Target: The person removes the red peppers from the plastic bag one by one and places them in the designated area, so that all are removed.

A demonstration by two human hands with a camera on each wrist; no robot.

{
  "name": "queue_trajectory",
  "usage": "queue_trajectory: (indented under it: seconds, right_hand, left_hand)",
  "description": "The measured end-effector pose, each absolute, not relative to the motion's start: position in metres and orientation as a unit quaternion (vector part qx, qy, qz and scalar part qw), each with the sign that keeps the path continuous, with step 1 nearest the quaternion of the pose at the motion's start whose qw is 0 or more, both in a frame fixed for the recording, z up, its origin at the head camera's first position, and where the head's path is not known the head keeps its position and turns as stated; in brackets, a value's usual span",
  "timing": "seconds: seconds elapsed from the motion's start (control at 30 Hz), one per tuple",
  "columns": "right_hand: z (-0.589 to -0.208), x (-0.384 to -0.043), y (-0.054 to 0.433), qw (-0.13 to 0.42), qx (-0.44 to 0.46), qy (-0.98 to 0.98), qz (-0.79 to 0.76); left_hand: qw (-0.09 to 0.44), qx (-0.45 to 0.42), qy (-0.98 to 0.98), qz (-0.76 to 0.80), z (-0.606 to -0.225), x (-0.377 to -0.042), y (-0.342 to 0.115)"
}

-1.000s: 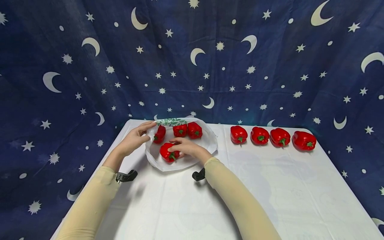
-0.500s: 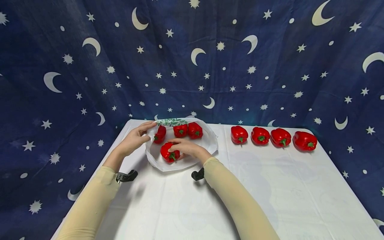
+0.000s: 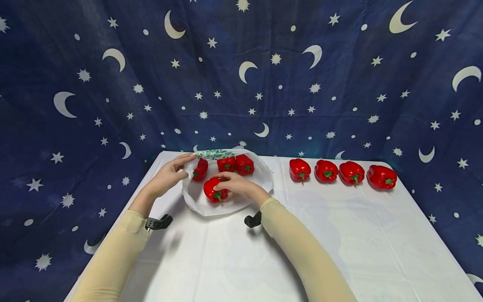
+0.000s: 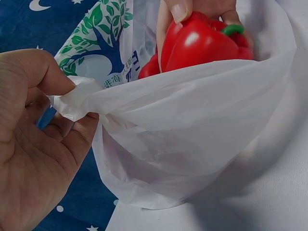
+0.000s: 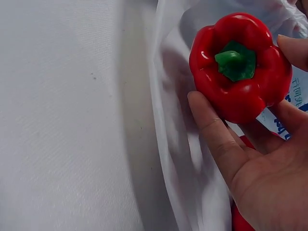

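My left hand (image 3: 170,174) pinches the left edge of a white plastic bag (image 4: 178,130) between thumb and fingers, holding its mouth wide. The bag carries a green leaf print. Inside its opening, my right hand (image 3: 239,185) grips a red bell pepper (image 5: 240,67) with a green stem, thumb on one side and fingers around the other. Behind that pepper, three more lie in the bag: a left pepper (image 3: 200,169), a middle pepper (image 3: 226,164) and a right pepper (image 3: 244,164). The bag's front wall hides part of the contents in the left wrist view.
Several more red bell peppers stand in a row at the table's back right, from the nearest pepper (image 3: 299,170) to the end pepper (image 3: 381,177). A white cloth covers the table (image 3: 339,235). A dark blue curtain (image 3: 226,75) with moons and stars hangs behind.
The right hand and its pepper have shifted very slightly to the right within the bag opening. My left hand keeps its pinch on the bag edge.
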State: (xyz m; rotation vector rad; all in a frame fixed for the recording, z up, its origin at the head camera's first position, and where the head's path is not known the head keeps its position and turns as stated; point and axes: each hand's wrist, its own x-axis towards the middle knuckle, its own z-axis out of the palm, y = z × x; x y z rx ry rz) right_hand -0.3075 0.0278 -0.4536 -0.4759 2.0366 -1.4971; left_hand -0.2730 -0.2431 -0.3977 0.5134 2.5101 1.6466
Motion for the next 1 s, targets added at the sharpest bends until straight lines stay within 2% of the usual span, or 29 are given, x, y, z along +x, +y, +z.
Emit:
queue_trajectory:
  seconds: [0.53,1.0]
  right_hand:
    - [-0.436,-0.297,0.062,0.299,-0.178,0.717,-0.604]
    - [-0.426,-0.284,0.103,0.291,-0.181,0.711,-0.614]
  left_hand:
    - [0.049,0.172,0.822,0.541,-0.399,-0.276,-0.245]
    - [0.046,0.183,0.816,0.547,-0.401,-0.277,-0.247]
